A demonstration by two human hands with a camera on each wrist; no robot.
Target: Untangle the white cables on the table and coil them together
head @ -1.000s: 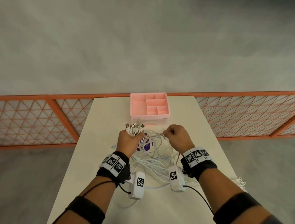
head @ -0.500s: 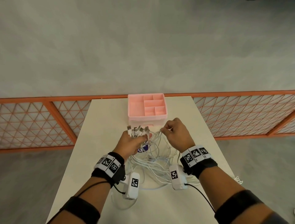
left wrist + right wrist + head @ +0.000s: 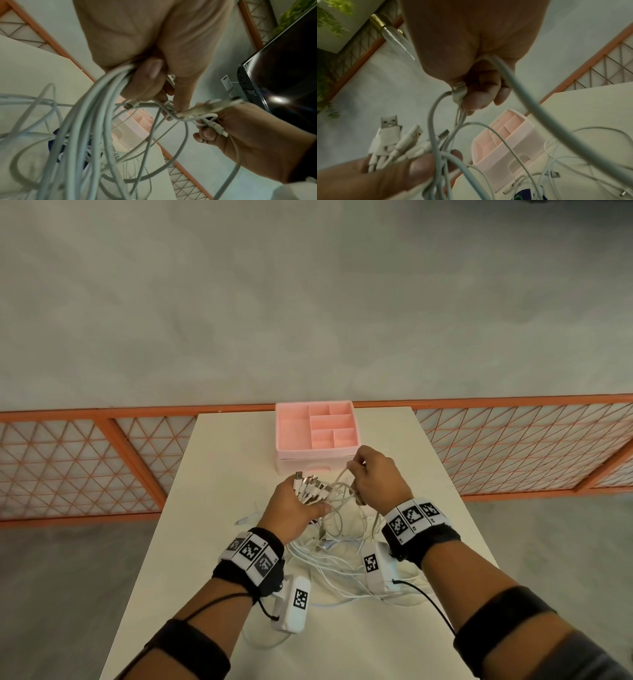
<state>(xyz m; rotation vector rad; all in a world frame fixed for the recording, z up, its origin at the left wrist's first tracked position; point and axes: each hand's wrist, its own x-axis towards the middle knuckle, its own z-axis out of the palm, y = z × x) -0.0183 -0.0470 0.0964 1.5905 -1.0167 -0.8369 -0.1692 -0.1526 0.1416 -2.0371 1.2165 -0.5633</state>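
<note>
The left hand (image 3: 294, 508) is closed around a bunch of thin, smooth white cables (image 3: 337, 546), and their flat plug ends (image 3: 310, 486) stick up out of the fist like a fan. The rest of the cables hang down in loose round loops onto the pale counter (image 3: 219, 474), in a messy pile between the two wrists. Something dark blue lies under the pile, mostly hidden. The right hand (image 3: 376, 475) pinches one looped cable, with a plug tucked in its curled fingers. Behind both hands sits a pink plastic box (image 3: 313, 455) with small square sections.
</note>
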